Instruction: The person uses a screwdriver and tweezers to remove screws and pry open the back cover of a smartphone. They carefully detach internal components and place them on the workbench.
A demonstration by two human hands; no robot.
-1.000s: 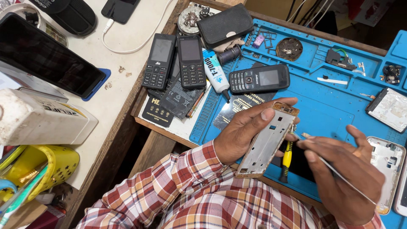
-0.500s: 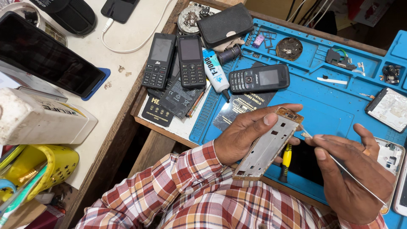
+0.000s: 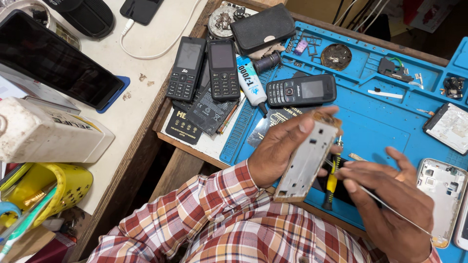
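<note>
The phone frame [image 3: 308, 160] is in my left hand [image 3: 282, 146]. It is a thin, pale, silver piece with little holes in it, and it has no screen and no buttons. I hold it up over the blue mat [image 3: 380, 122], not lying on it. My left fingers wrap round its back and my thumb presses on its top edge, so my left grip is closed tight on the frame. The frame's long side runs slanted, from up by my thumb down toward my checked sleeve [image 3: 229, 219].

My right hand [image 3: 390, 204] is just beside the frame, on its right. This grip is pinched shut on a thin metal tool [image 3: 390, 210], like a long pin. The tool's long end sticks out down and to the right, past my wrist. Its other end points left, toward the frame's side edge. I cannot tell if the tip touches the frame yet. My right hand is the near one for poking at that edge, and the frame lies to the left of it.

Under my hands a yellow screwdriver [image 3: 332, 178] lies on the mat. A black button phone [image 3: 301, 90] lies further up the mat. Two more black phones [image 3: 204, 70] and a white glue tube [image 3: 251, 83] are to the left, near the mat's edge. A silver phone shell [image 3: 441, 195] lies at the right. The pale counter [image 3: 141, 53] is far left, with a yellow basket [image 3: 58, 190].
</note>
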